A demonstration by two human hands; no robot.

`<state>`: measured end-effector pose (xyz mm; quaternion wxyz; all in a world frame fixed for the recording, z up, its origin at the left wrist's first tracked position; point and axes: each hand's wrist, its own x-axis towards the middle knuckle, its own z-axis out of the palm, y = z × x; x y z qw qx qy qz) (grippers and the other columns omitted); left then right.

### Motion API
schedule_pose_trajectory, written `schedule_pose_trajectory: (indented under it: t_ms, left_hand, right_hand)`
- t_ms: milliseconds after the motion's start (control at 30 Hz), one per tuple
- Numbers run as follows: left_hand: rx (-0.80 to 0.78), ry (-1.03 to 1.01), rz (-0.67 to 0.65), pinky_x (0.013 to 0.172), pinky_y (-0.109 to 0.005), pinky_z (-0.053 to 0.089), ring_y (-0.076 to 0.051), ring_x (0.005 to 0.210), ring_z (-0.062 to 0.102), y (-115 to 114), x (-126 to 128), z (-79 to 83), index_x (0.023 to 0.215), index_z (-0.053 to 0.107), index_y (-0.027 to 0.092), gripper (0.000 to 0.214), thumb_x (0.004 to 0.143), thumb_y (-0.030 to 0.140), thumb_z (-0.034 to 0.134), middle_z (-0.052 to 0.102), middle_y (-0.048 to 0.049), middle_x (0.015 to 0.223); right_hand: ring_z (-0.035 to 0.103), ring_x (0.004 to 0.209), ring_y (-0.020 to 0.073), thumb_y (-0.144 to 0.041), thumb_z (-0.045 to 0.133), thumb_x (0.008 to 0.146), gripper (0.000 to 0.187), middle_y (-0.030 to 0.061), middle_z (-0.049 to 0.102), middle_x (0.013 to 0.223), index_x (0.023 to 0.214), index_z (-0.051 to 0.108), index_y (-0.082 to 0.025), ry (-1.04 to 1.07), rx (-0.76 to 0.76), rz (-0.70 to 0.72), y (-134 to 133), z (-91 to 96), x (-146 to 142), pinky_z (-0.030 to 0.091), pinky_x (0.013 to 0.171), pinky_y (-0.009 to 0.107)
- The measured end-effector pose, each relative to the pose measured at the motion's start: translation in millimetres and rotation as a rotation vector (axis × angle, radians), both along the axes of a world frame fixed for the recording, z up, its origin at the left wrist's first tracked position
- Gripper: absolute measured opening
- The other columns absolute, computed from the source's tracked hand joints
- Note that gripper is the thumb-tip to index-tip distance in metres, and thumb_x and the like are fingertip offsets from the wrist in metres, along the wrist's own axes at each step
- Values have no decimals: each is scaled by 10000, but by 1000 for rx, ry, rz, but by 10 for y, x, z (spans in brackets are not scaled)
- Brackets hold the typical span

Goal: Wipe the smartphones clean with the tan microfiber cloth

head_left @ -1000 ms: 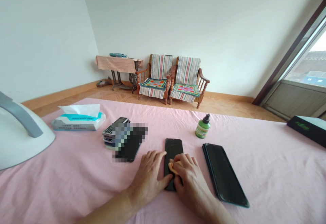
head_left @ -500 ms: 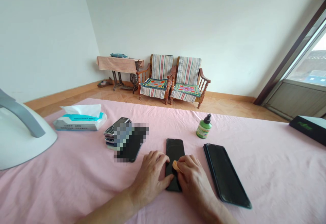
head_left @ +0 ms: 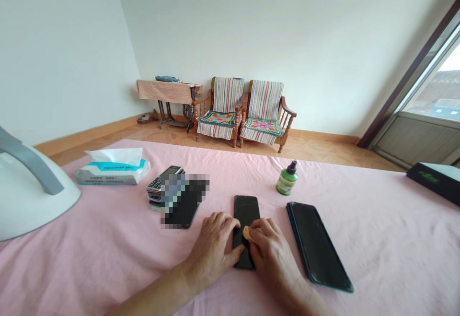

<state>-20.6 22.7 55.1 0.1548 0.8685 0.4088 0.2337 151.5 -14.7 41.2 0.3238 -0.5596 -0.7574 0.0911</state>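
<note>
A black smartphone [head_left: 247, 205] lies flat on the pink tablecloth, screen up, with a line like a crack near its top. My left hand [head_left: 214, 241] grips it from the left, fingertips at its edge and thumb over the lower screen. Bunched in the fingers of my right hand [head_left: 273, 246] is a small orange cloth [head_left: 247, 233], pressed on the middle of the screen. Part of the cloth and the phone's lower right side are hidden by that hand.
Two stacked tablets [head_left: 321, 246] lie at right, a green spray bottle [head_left: 287, 179] behind them. To the left are a pile of phones [head_left: 166, 181], a tissue pack [head_left: 113, 168] and a white appliance with a grey handle [head_left: 36, 201]. A black box [head_left: 433, 184] sits far right.
</note>
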Motion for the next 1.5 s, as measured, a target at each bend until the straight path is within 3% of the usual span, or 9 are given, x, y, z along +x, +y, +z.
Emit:
schedule_pose_trajectory:
  t_ms: [67,267,433,833,933,1133,1367,1500]
  left_hand:
    - [8,-22,10,858,-412,417,-266,977,526,-3,-4,-22,986,564,217,235,772,189,658,585,-46,1015]
    - [40,-51,44,932,-488,400,-311,1091,505,24,-34,-112,1234,482,199,501,778,280,673,562,-108,1179]
    - [4,-26,36,949,-487,402,-320,1106,503,29,-50,-101,1234,517,209,569,710,278,728,568,-101,1188]
    - [-37,14,26,980,-492,374,-329,1130,483,-3,-74,-49,1230,538,144,612,693,334,763,566,-124,1209]
    - [-37,17,33,988,-487,370,-327,1133,481,-9,-71,-37,1235,534,136,618,693,327,763,562,-126,1215]
    - [-43,4,38,994,-436,372,-300,1130,483,-7,-68,-49,1216,543,153,606,675,298,775,564,-104,1207]
    - [-36,45,40,999,-458,361,-312,1144,475,-2,-60,-41,1253,525,145,612,721,356,740,561,-118,1225]
    - [-37,46,45,994,-452,368,-309,1138,483,3,-50,-35,1234,537,129,591,720,337,741,570,-119,1213]
  right_hand:
    - [512,878,202,28,501,761,287,63,581,926,845,648,-204,-2,-4,-7,-7,9,-9,466,777,333]
    - [502,875,179,56,459,788,284,45,566,935,772,589,-197,25,-41,85,-58,42,-42,451,765,296]
    - [509,832,164,-10,442,873,240,45,564,918,762,562,-186,-1,-67,119,-6,70,-82,440,720,272]
    - [519,881,185,-21,418,868,274,74,587,903,764,624,-167,-180,-14,-89,669,104,-91,426,765,277]
    - [521,888,188,-14,418,864,271,80,593,919,769,623,-163,-170,-9,-98,624,84,-115,427,777,278]
    - [526,899,186,-41,408,888,271,78,599,976,837,637,-178,-142,-28,6,283,44,-153,433,779,269]
    - [536,890,203,-48,409,880,276,91,618,944,808,645,-173,-189,-46,-146,626,70,-40,422,784,289]
    - [549,908,196,-68,402,894,284,87,630,982,801,645,-181,-160,-46,-131,532,57,-82,429,774,272]
